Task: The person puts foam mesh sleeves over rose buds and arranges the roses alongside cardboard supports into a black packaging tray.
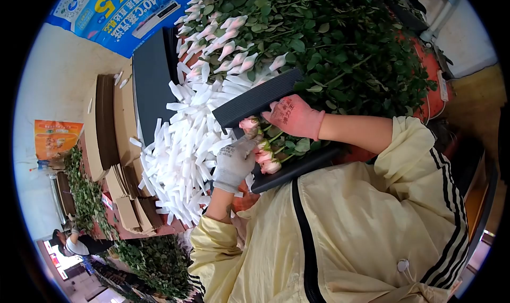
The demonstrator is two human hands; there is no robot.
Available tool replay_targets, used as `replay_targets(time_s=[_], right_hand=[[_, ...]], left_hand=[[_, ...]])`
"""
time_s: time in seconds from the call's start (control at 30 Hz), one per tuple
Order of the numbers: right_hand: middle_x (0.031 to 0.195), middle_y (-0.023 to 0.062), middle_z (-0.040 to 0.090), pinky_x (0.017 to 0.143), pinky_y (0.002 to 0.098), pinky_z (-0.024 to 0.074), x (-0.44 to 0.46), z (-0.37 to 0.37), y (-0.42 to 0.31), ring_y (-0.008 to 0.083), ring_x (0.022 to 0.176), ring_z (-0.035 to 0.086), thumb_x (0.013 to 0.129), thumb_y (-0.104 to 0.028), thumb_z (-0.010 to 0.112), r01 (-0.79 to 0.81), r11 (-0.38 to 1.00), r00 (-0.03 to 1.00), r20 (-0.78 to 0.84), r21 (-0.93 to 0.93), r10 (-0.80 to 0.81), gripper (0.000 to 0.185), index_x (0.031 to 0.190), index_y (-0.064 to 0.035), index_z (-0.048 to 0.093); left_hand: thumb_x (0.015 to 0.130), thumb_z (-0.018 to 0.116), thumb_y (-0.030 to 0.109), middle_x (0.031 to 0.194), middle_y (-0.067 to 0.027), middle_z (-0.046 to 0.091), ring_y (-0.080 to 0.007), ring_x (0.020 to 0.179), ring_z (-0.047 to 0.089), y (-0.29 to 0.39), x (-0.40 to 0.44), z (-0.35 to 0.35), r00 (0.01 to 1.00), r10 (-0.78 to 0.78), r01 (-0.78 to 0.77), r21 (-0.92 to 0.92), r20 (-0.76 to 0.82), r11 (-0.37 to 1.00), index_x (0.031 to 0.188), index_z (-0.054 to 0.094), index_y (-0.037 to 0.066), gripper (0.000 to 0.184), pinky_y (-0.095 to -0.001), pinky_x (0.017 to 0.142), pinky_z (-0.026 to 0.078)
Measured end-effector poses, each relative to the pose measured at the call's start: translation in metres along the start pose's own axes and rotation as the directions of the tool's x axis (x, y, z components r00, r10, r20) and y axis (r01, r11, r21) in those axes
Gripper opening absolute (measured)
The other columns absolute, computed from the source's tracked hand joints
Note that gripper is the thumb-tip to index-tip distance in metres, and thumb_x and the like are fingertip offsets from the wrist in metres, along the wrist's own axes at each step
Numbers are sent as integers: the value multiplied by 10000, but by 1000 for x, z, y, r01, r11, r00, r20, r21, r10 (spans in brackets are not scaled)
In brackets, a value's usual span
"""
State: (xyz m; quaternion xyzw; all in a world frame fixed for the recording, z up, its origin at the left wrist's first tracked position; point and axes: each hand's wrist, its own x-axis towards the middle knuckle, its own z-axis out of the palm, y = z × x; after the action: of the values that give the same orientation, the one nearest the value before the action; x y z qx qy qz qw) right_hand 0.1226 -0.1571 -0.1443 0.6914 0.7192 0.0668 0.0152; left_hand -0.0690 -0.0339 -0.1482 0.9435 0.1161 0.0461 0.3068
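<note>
Both curled inward | left hand at pink roses | right hand beside black board | grips unclear

Rose stems partly hidden among leaves, blue banner cropped above.

"Where does the view look from?"
"A head-worn camera, facing forward and down."
"How near?"
"Close above the yellow jacket, left hand and right hand; the desk runs off to the far side."
"Is it level?"
"Tipped: a distant person at far left leans sideways. It's very wide, rounded off into black corners."
</note>
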Motion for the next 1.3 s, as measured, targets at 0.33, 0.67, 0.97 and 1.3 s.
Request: replay_targets(time_s=[0.33, 0.67, 0.97, 1.3], right_hand=[[824, 55, 584, 612, 322, 443, 0, 0, -3, 192, 755, 601, 830, -172, 466, -22, 998, 999, -23, 56, 23, 250, 1041, -155, 598], [869, 41, 587, 670, 334, 431, -15, -26, -15, 193, 806, 590, 766, -246, 547, 86, 995, 979, -190, 57, -74, 225, 965, -152, 597], [862, 56, 556, 682, 338, 454, -12, -3, -27, 211, 803, 588, 752, -335, 593, 188, 967, 978, 57, 173, -200, 253, 840, -100, 559], [869, 52, 583, 665, 366, 431, -20, -19, -31, 216, 800, 602, 753, -351, 582, 125, 949, 949, 242, 289, -199, 229, 833, -137, 597]], left_hand=[[759, 502, 73, 1318, -40, 507, -232, 1047, 592, 7, 9, -11, 980, 135, -101, 220, -143, 970, 1210, 562, 151, 462, -352, 798, 508], [801, 496, 140, 1229, -61, 570, -258, 952, 613, -16, 13, -10, 1000, 8, -6, 143, -12, 990, 1205, 575, 171, 412, -367, 787, 504], [837, 498, 152, 1270, -133, 530, -281, 1064, 573, -5, 15, -23, 986, -35, 6, 172, 164, 985, 1226, 565, 122, 395, -357, 883, 463], [795, 630, 336, 1343, -103, 472, -246, 1145, 528, -10, 14, -10, 995, -29, 18, 115, 96, 993, 1245, 545, 107, 512, -345, 923, 443]])
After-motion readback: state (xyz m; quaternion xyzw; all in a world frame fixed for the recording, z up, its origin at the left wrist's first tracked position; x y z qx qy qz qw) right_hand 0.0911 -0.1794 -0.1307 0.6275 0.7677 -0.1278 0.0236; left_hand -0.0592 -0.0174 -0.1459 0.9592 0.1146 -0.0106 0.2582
